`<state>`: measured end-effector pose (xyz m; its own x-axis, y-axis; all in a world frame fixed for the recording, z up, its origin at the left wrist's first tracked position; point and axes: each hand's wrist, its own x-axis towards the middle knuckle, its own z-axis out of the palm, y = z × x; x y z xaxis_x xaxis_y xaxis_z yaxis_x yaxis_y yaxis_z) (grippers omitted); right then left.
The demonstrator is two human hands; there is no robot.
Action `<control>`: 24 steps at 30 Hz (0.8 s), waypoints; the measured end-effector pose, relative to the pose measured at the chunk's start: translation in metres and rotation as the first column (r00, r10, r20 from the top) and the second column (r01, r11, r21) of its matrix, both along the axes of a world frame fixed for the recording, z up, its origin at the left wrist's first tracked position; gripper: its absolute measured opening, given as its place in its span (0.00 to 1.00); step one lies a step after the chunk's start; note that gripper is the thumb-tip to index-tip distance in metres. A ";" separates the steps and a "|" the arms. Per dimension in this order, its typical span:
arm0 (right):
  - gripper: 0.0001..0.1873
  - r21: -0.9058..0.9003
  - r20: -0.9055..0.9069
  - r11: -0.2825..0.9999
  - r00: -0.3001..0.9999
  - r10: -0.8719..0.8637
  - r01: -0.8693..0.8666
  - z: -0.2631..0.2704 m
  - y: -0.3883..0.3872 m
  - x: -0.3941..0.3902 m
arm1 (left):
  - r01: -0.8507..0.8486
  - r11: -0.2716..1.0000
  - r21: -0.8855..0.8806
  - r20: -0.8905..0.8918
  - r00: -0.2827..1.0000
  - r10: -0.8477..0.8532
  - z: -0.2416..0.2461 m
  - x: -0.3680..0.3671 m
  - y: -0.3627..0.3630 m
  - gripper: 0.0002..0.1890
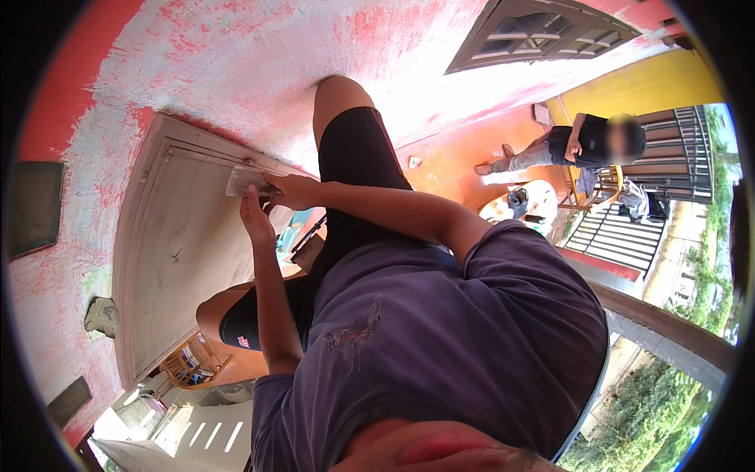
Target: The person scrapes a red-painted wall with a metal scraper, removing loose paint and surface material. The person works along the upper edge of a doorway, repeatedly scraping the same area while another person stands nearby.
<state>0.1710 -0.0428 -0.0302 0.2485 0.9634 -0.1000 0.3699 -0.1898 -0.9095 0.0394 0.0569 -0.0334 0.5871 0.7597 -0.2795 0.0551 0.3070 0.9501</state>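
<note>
My right hand (295,190) grips a putty knife (242,181) with a wide, whitish-smeared blade. From below, my left hand (258,219) meets the same tool, its thumb lying on the blade; its other fingers are partly hidden. Both hands are close together over the upper edge of a pale painted wooden panel (194,236) set in a frame. Around the frame is a wall (236,71) with patchy red and whitish paint. Whether the blade touches the panel or its frame cannot be told.
One bare knee is against or very near the wall. A person (590,141) stands at the right on the orange floor, by a round table (545,197) with things on it and a wooden chair (610,186). Another wooden chair (191,361) is at lower left. A metal railing (619,236) stands at right.
</note>
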 end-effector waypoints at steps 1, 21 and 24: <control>0.39 0.003 0.048 1.000 0.998 0.027 -0.027 0.000 -0.002 -0.002 | -0.071 0.997 -0.026 -0.008 0.997 0.071 -0.004 0.000 0.000 0.20; 0.40 0.000 0.020 0.998 0.998 0.063 -0.063 0.032 0.004 -0.028 | -0.248 0.955 -0.160 0.121 0.956 0.268 -0.007 -0.026 0.014 0.19; 0.44 0.162 -0.049 0.987 0.998 0.032 -0.023 0.042 0.007 -0.035 | -0.162 0.979 0.125 0.043 0.987 0.157 0.020 -0.026 0.004 0.21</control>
<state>0.1361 -0.0354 0.0122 0.2201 0.9744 0.0448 0.3248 -0.0299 -0.9453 0.0138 0.0611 -0.0129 0.4627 0.8726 -0.1565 -0.0166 0.1850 0.9826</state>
